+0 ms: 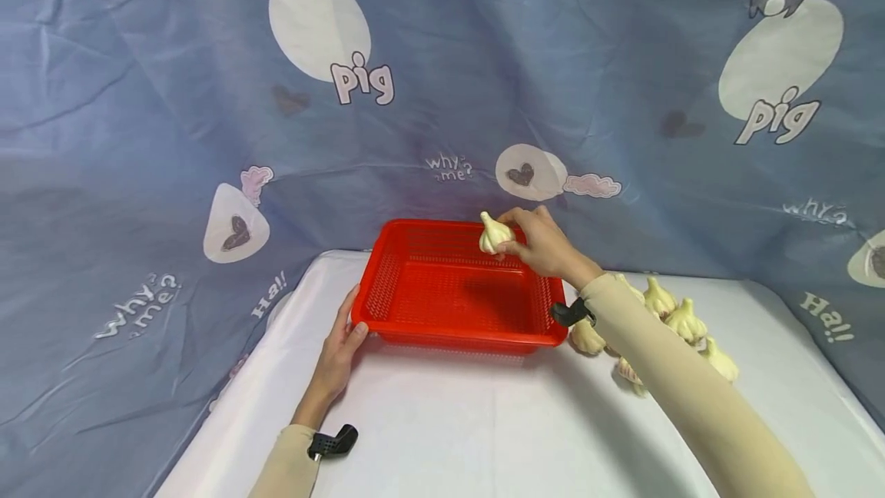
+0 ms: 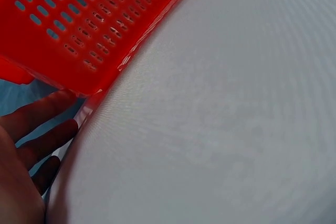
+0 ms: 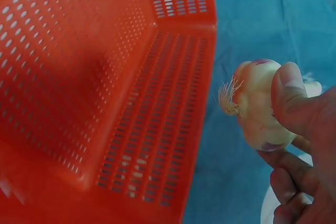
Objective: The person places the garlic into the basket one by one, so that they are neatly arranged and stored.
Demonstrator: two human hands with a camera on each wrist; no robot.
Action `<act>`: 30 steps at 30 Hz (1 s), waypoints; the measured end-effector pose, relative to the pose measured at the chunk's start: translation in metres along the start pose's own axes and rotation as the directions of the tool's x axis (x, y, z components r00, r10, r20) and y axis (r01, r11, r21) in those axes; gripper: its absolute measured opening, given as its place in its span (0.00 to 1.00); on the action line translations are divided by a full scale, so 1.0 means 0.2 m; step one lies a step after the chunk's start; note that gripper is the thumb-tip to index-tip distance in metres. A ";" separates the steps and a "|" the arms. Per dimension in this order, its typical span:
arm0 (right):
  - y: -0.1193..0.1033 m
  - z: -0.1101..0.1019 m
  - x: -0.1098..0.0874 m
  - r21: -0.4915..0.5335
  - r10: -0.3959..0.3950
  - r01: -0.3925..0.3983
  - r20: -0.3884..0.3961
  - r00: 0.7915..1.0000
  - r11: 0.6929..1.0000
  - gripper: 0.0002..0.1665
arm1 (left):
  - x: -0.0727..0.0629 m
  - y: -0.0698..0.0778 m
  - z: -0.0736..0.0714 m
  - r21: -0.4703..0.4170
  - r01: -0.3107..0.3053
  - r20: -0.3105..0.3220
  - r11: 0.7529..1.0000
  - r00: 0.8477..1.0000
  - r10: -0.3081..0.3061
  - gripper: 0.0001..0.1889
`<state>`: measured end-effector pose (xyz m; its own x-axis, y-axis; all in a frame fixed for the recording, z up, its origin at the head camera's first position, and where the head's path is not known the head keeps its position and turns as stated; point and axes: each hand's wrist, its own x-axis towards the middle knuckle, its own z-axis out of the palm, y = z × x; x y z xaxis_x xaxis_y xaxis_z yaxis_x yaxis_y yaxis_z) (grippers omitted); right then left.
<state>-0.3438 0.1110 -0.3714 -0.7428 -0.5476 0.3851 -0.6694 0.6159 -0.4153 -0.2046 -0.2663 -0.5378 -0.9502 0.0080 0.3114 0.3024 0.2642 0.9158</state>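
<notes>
A red perforated plastic basket (image 1: 456, 298) stands on the white table with nothing visible inside. At its near left corner my left hand (image 1: 339, 348) touches the rim with the thumb. The left wrist view shows spread, fairly straight fingers (image 2: 44, 111), one touching the basket's wall (image 2: 79, 45). Over the basket's far right part, my right hand (image 1: 542, 240) grips a garlic bulb (image 1: 494, 234) between thumb and fingers. In the right wrist view the bulb (image 3: 260, 106) is pale with purplish patches, its roots toward the basket (image 3: 152, 114), beyond its rim.
Several garlic bulbs (image 1: 684, 321) lie in a pile right of the basket, partly hidden by my right forearm. Behind the table (image 1: 442, 429) hangs a blue cloth (image 1: 442, 83) printed with pigs and words. Each wrist wears a black strap (image 1: 332, 443).
</notes>
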 end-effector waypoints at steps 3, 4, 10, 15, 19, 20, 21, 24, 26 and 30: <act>-0.01 0.04 0.06 0.007 -0.013 0.013 0.013 1.000 1.000 0.26 | 0.00 -0.01 0.00 0.010 0.001 0.002 1.000 1.000 -0.001 0.36; -0.02 0.06 0.07 0.009 -0.010 0.010 0.018 1.000 1.000 0.26 | 0.00 -0.01 -0.01 0.012 0.001 0.001 1.000 1.000 -0.001 0.36; -0.03 0.16 0.19 0.057 0.031 -0.035 0.060 0.998 0.998 0.28 | 0.02 0.01 -0.01 0.020 -0.021 -0.002 1.000 1.000 0.021 0.36; -0.03 0.27 0.27 0.069 0.069 -0.077 0.124 0.990 0.995 0.30 | 0.02 0.01 -0.01 0.030 -0.010 0.004 1.000 1.000 0.010 0.36; -0.03 0.36 0.32 0.076 0.074 -0.087 0.160 0.984 0.993 0.28 | 0.02 0.01 -0.01 0.040 0.003 -0.002 0.999 1.000 -0.003 0.36; -0.03 0.39 0.33 0.080 0.076 -0.090 0.167 0.983 0.993 0.28 | 0.01 0.01 -0.01 0.036 0.007 -0.002 0.999 1.000 -0.007 0.36; -0.03 0.41 0.34 0.082 0.083 -0.098 0.176 0.981 0.992 0.27 | 0.01 0.00 -0.01 0.039 0.009 0.001 0.999 1.000 -0.009 0.36; -0.03 0.48 0.37 0.085 0.104 -0.122 0.195 0.975 0.989 0.27 | 0.00 0.00 -0.01 0.047 0.009 0.007 0.999 1.000 -0.009 0.36; -0.02 0.52 0.38 0.099 0.122 -0.144 0.197 0.973 0.985 0.27 | -0.01 0.00 0.00 0.045 0.005 0.003 0.999 1.000 -0.006 0.36; 0.00 0.59 0.40 0.146 0.161 -0.189 0.185 0.970 0.971 0.26 | -0.01 0.00 0.01 0.034 0.004 -0.003 0.999 1.000 -0.003 0.36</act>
<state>-0.4042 0.0004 -0.4370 -0.8295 -0.5367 0.1544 -0.5114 0.6188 -0.5963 -0.2030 -0.2649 -0.5388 -0.9510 0.0038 0.3091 0.2963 0.2968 0.9078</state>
